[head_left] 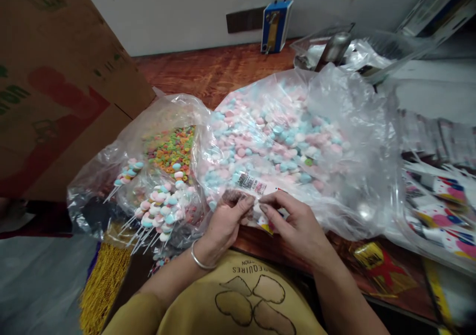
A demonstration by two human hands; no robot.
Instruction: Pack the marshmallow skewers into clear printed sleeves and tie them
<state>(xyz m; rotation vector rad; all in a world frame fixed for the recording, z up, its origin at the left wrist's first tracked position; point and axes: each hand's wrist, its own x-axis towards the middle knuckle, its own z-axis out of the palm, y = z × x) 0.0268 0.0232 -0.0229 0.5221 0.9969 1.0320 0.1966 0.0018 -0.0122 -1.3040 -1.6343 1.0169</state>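
My left hand [230,218], with a bangle at the wrist, pinches the left side of a small clear printed packet [265,223]. Fingers of my right hand [288,218] are closed at its upper right edge. The packet's contents are too small to tell. Just beyond my hands lies a large clear bag of pink, white and blue candies [275,137] with a printed label [251,182]. To the left are a bag of colourful ring-shaped pieces [173,149] and candy skewers on white sticks [161,208].
A cardboard box [63,87] stands at the left. A blue device [275,27] is by the wall. At the right, a clear tray [420,248] holds printed packets. Yellow fringe [106,280] hangs at lower left.
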